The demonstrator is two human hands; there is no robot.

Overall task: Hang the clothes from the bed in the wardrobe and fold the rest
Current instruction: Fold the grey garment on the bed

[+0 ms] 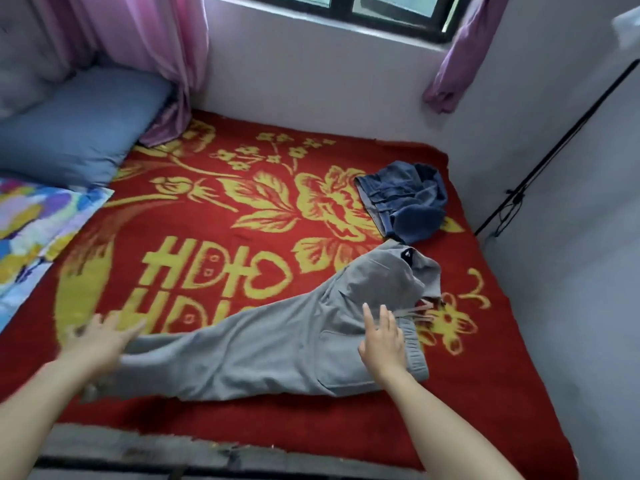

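Lying across the near half of the bed, in the head view, the grey cotton sweatpants [270, 355] are spread flat on the red blanket with yellow flowers [242, 233]. Their long axis runs from the leg ends at the lower left to the ribbed waistband [414, 348] at the right, where a pale drawstring [417, 311] trails out. The left hand [100, 341] is at the leg end, blurred, its grip apart with fingers spread and nothing visibly held; whether it touches the cloth I cannot tell. The right hand [382, 344] lies on the hip of the sweatpants just beside the waistband, fingers straight, grip also apart and pressing flat rather than pinching. So each hand sits at one end of the garment, and a fold would most likely bring the left end over toward the right, along that axis. The upper waist corner is rumpled and may need smoothing first. Beyond it, nearer the right hand, a crumpled dark blue garment [405, 202] waits on the blanket, just apart from the sweatpants.
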